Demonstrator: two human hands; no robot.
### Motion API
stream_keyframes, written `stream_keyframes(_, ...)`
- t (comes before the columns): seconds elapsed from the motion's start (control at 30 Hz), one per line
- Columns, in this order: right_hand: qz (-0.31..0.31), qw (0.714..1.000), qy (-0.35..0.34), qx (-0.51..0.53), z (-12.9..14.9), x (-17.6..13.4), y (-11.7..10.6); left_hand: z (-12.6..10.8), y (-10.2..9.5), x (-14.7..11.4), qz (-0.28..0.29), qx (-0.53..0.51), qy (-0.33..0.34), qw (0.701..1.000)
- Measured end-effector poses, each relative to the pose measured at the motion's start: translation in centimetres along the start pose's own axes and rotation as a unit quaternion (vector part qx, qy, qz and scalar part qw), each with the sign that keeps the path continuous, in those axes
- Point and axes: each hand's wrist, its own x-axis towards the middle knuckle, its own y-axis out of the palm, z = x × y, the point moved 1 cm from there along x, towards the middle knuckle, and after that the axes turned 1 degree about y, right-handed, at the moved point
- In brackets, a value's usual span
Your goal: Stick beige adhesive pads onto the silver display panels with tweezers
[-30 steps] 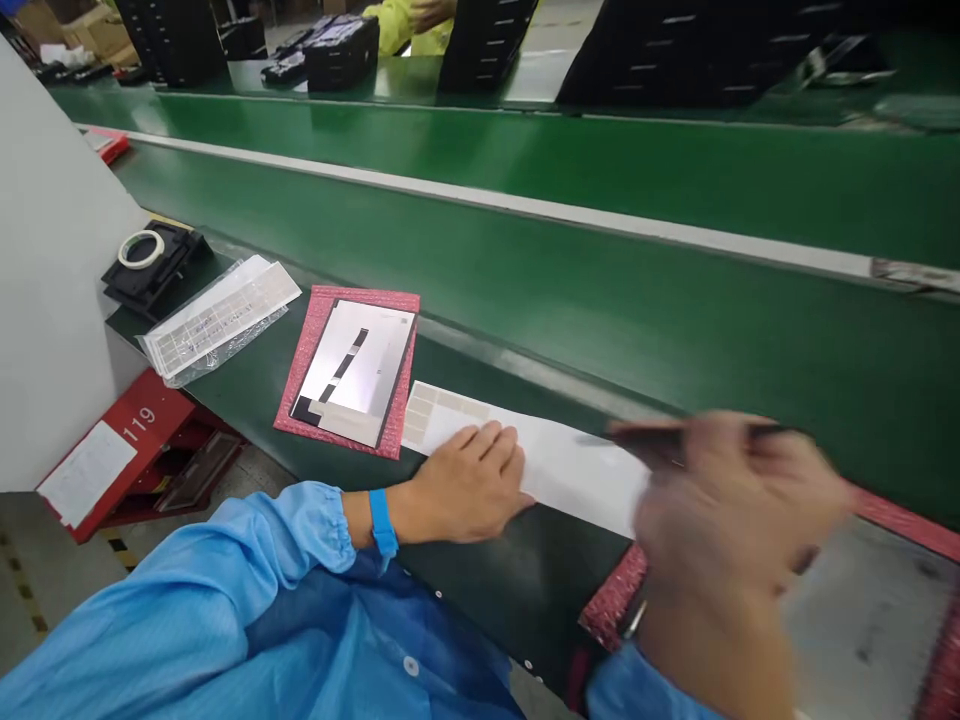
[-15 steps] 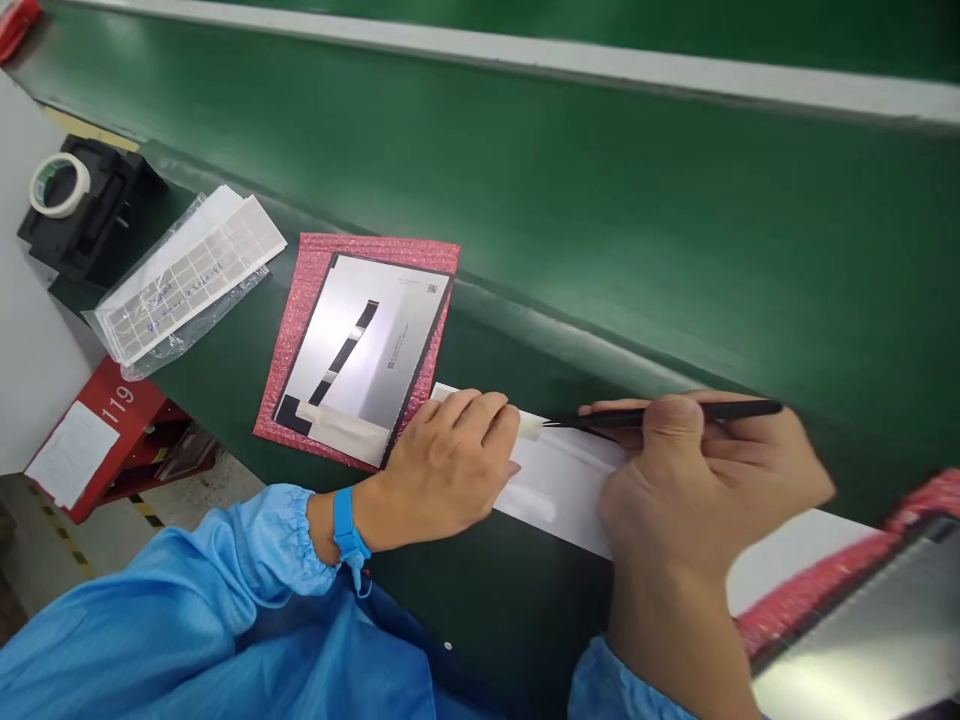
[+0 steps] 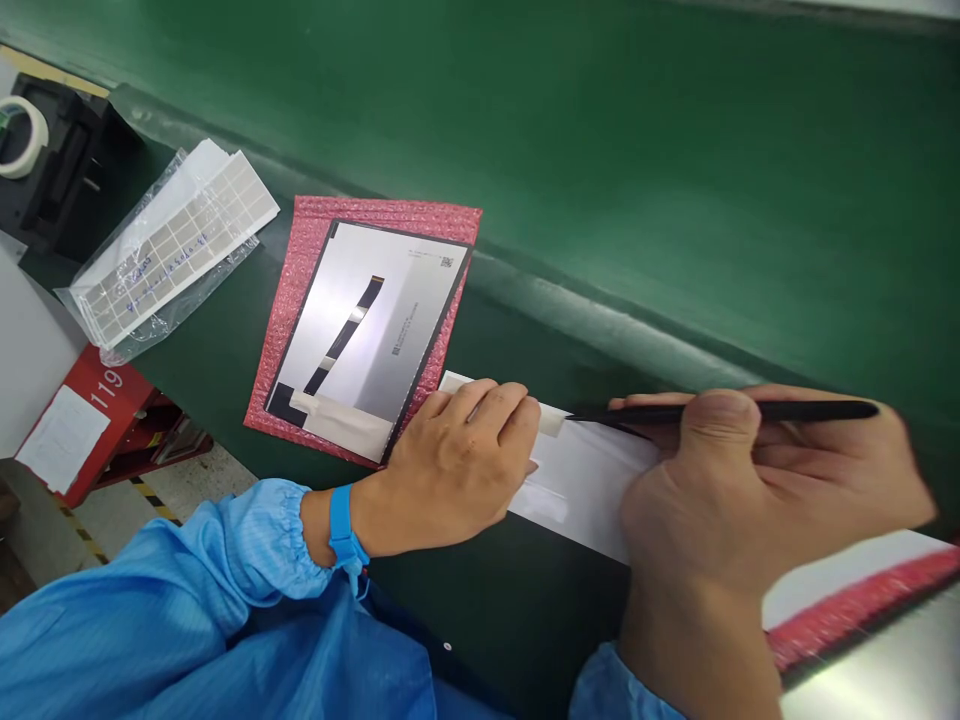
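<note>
My left hand lies over a white backing sheet, its curled fingers close together and pressing the sheet to the bench. Black tweezers are gripped in my right hand, between thumb and fingers. Their thin tips touch the end of a small cream sticker strip that pokes out beside my left fingertips; the rest of the strip is hidden. Left of the sheet, a display panel with a dark flex cable and a cream strip of tape rests on pink bubble wrap.
Printed label sheets in clear plastic lie further left. Beside them sits a black block with a tape roll. A red rack marked 119 stands below. At lower right is another panel on pink bubble wrap.
The view has shifted and tilted slightly. My right hand and the tweezers appear further right, with the tips still at the strip's end. My left hand stays on the sheet.
</note>
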Motion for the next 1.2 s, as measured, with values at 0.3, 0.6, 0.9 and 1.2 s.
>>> stream_keyframes(0.3,-0.01,1.0,0.016,-0.003,0.0,0.0,0.0,0.0,-0.1,0.1,0.018,0.003,-0.006,1.0)
stream_keyframes(0.6,-0.007,1.0,0.014,0.002,0.6,-0.1,0.3,0.0,-0.1,0.1,-0.002,-0.013,-0.007,1.0)
stream_keyframes(0.9,0.01,1.0,-0.024,-0.005,0.5,-0.2,0.4,0.2,-0.1,0.1,-0.004,-0.04,-0.013,0.999)
stream_keyframes(1.2,0.009,0.984,-0.072,0.16,0.5,0.1,-0.1,1.1,1.0,0.3,-0.038,-0.078,-0.011,0.996)
